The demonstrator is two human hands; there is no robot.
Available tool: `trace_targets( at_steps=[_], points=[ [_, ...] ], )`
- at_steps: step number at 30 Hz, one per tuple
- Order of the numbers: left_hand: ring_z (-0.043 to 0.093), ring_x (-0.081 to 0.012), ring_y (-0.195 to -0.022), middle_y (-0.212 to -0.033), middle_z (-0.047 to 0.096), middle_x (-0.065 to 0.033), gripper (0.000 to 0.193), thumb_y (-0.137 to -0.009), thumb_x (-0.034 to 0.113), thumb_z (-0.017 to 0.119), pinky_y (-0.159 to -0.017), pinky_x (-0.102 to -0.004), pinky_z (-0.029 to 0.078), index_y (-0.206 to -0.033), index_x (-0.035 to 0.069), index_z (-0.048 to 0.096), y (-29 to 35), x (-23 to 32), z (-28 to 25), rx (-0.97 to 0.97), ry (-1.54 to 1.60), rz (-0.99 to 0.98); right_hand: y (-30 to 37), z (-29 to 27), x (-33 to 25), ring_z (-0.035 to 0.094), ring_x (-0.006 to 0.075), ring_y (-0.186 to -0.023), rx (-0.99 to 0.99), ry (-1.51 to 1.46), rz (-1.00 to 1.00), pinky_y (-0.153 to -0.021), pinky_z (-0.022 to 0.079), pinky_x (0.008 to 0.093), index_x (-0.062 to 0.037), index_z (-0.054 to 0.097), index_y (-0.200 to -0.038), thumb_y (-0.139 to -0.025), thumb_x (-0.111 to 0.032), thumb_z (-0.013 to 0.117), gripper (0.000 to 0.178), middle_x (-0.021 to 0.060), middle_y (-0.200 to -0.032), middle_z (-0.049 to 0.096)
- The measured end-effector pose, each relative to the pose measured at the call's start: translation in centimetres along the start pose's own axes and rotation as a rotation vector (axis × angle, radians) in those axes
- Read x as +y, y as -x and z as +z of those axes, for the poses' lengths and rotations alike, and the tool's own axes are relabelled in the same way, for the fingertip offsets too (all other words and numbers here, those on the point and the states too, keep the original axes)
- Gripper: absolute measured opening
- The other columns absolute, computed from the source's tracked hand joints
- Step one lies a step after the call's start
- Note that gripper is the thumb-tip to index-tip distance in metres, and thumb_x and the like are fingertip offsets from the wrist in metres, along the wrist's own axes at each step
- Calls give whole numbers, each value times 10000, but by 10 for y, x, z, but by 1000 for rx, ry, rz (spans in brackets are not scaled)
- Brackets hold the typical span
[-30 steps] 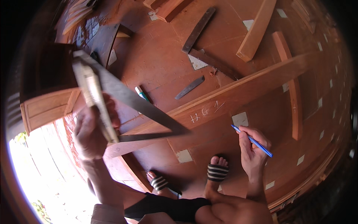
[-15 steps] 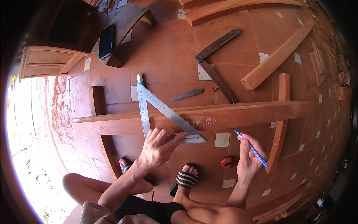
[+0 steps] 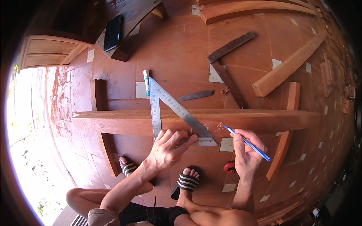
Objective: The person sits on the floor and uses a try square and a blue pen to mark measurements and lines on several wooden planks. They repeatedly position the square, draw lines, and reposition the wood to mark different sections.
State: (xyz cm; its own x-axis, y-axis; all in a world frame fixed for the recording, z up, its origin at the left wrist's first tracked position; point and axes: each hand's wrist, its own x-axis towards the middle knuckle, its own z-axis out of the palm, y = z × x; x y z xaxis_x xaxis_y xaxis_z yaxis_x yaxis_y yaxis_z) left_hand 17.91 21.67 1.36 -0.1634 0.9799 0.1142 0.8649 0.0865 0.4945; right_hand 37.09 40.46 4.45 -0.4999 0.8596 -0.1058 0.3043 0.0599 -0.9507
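A long wooden plank (image 3: 113, 122) lies across the reddish tiled floor in front of me. A metal triangular square (image 3: 169, 107) rests flat on it, one ruled arm pointing away from me. My left hand (image 3: 169, 148) presses down on the square's near base, fingers spread over it. My right hand (image 3: 245, 152) holds a blue pen (image 3: 247, 143) with its tip just above the plank's near edge, right of the square. Faint pencil marks show on the plank near the pen tip. A capped marker (image 3: 146, 81) lies past the plank beside the square's tip.
A dark L-shaped square (image 3: 226, 64) and a flat metal file (image 3: 196, 95) lie beyond the plank. Other timber lengths (image 3: 290, 67) sit right and far. A black phone (image 3: 112, 32) rests on a plank top left. My sandalled feet (image 3: 186, 180) stand below; a red object (image 3: 229, 167) lies by them.
The metal square, first held up in my left hand, now lies on the plank with that hand pressing it down. My right hand with the pen has come closer to the plank.
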Motion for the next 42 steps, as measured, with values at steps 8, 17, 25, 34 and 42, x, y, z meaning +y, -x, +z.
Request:
trace_targets(
  at_steps=[8,17,25,34,42],
  points=[
    [586,-194,-954,-1170,650,-1,552,-812,100,751,-788,-354,448,-1363,110,778,-3,-1,2,-4,33,16,-20,27,-1,757,154,-775,-156,7,-9,-705,592,287,49,777,-1040,-976,-31,816,110,129,-912,796],
    [599,-189,-952,-1099,652,8,546,-725,79,824,-783,-367,467,-1270,114,824,-5,3,4,9,36,-13,-27,43,0,750,138,-764,-202,-29,43,-699,593,284,65,771,-1027,-980,-23,815,108,137,-900,792],
    [608,-195,-973,-1171,653,-21,508,-822,140,754,-801,-361,465,-1324,67,786,-5,2,3,2,31,11,-30,43,-3,778,226,-801,-224,65,-56,-712,609,329,56,777,-1023,-956,-2,817,97,167,-929,798],
    [620,-191,-973,-1125,663,2,495,-764,108,798,-811,-360,482,-1258,95,820,-10,7,-1,-8,31,-27,-33,44,-8,785,248,-823,-252,83,-68,-723,618,346,47,793,-1059,-945,20,820,120,165,-947,798],
    [624,-195,-975,-1122,664,1,475,-778,109,800,-813,-364,484,-1252,92,819,-11,7,1,-5,44,-41,-38,40,-11,766,190,-828,-315,95,-71,-736,607,314,42,788,-1057,-957,20,816,106,147,-975,796]
  ],
)
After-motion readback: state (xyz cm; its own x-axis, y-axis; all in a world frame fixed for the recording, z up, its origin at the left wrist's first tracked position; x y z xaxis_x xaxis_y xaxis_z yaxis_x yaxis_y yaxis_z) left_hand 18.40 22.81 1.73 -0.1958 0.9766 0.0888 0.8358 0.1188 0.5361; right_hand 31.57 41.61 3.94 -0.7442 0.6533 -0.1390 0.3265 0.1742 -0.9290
